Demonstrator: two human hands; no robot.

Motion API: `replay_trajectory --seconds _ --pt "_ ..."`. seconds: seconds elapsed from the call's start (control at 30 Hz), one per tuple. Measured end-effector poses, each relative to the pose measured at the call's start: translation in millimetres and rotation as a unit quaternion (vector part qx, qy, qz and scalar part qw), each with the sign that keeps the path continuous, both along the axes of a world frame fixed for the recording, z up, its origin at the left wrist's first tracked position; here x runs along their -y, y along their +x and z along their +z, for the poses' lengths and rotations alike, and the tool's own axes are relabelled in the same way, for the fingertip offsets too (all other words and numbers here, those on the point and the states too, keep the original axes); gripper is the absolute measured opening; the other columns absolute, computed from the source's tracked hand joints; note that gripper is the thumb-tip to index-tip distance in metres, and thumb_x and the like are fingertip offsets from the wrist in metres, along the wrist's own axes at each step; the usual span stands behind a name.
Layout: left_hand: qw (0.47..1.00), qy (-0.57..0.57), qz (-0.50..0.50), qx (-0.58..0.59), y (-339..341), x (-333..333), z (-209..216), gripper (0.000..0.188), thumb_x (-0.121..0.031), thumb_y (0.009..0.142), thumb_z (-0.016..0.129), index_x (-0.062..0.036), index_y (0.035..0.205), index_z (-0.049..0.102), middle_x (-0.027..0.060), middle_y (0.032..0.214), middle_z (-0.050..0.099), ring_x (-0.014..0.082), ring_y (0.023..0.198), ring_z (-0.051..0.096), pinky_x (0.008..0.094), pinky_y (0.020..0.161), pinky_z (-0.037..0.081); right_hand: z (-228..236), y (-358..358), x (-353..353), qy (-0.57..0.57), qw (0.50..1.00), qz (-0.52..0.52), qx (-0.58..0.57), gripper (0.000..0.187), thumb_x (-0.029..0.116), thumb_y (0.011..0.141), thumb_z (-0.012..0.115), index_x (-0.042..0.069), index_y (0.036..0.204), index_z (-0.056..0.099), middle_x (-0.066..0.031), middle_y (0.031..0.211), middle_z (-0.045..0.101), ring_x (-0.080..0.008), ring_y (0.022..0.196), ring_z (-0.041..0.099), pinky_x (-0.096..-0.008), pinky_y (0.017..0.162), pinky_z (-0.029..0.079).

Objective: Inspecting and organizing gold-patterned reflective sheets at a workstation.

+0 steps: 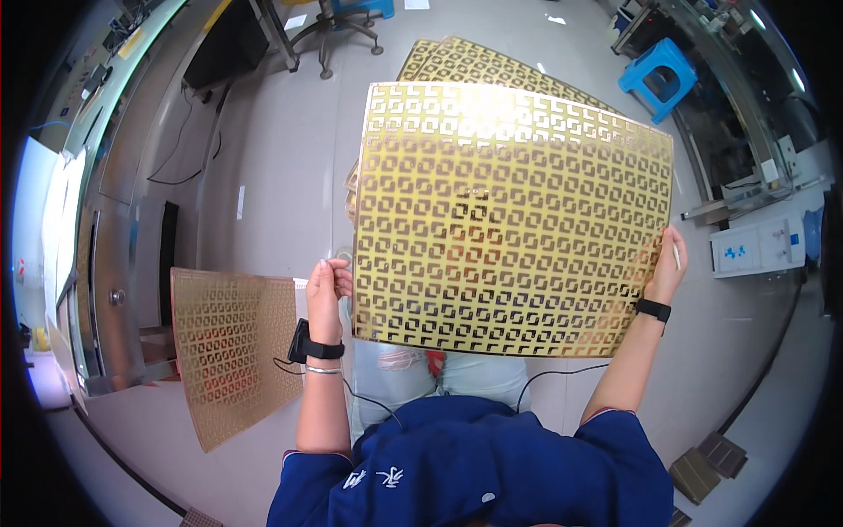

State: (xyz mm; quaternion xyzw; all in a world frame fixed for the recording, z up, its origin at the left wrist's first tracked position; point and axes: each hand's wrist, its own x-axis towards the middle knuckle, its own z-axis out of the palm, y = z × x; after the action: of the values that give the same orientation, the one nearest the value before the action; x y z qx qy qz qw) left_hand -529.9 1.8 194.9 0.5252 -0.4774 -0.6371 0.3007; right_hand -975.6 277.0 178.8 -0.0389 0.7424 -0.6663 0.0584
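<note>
A large yellow circuit board panel point(514, 228), covered in rows of small metallic angular shapes, is tilted up in front of me and catches glare along its top. At its right edge, my right hand point(669, 263) grips the panel, with part of the fingers hidden behind it. A thin pale thing shows at the fingers, too small to name. My left hand point(332, 279) is beside the left edge, thumb apart and fingers toward the panel; whether the fingertips touch it I cannot tell. More patterned panels point(492, 63) stick out behind the held one.
Another patterned panel point(233, 351) leans upright at the left. A blue stool point(660, 79) stands at the far right, and a wheeled chair base point(329, 39) at the back. A glass-edged bench point(114, 114) runs along the left. Dark cables hang from my wrist straps point(654, 310).
</note>
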Motion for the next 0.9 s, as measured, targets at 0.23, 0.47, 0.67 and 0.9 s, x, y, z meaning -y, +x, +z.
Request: replay_trajectory --seconds 0.23,0.47,0.67,0.9 --pt "0.998 -0.054 -0.033 -0.024 -35.0 25.4 12.8 0.030 -0.029 0.099 0.040 -0.0043 0.101 0.057 -0.0018 0.083 0.056 0.0055 0.074 0.050 0.0194 0.067 0.043 24.9 10.0 -0.4 -0.056 0.998 -0.025 -0.006 0.018 0.016 0.092 0.056 0.000 0.099 0.061 -0.0036 0.092 0.063 -0.0089 0.082 0.057 -0.0224 0.072 0.047" --pt "0.991 -0.013 -0.026 -0.128 -54.6 38.2 27.2 0.022 -0.025 0.097 0.046 -0.0051 0.099 0.056 -0.0011 0.088 0.061 0.0065 0.078 0.058 0.0218 0.071 0.049 40.3 14.0 0.4 -0.086 0.995 -0.038 -0.031 0.017 0.016 0.092 0.057 0.001 0.099 0.061 -0.0026 0.093 0.061 -0.0089 0.085 0.055 -0.0225 0.077 0.044" --pt "0.980 0.008 -0.038 -0.193 -62.3 42.3 39.0 0.018 -0.017 0.094 0.052 -0.0031 0.104 0.055 0.0030 0.094 0.062 0.0092 0.084 0.059 0.0232 0.075 0.050 47.7 17.8 -5.7 -0.068 0.997 -0.017 -0.038 0.019 0.016 0.092 0.056 0.000 0.102 0.058 -0.0049 0.096 0.061 -0.0110 0.088 0.056 -0.0241 0.078 0.045" --pt "0.976 -0.035 -0.012 -0.216 -55.5 35.4 45.7 0.017 -0.009 0.092 0.053 -0.0014 0.107 0.052 0.0057 0.097 0.062 0.0110 0.086 0.060 0.0245 0.077 0.050 62.1 22.7 -9.1 -0.123 0.992 0.018 0.013 0.025 0.020 0.095 0.049 -0.001 0.108 0.054 -0.0072 0.103 0.060 -0.0134 0.092 0.058 -0.0262 0.080 0.046"
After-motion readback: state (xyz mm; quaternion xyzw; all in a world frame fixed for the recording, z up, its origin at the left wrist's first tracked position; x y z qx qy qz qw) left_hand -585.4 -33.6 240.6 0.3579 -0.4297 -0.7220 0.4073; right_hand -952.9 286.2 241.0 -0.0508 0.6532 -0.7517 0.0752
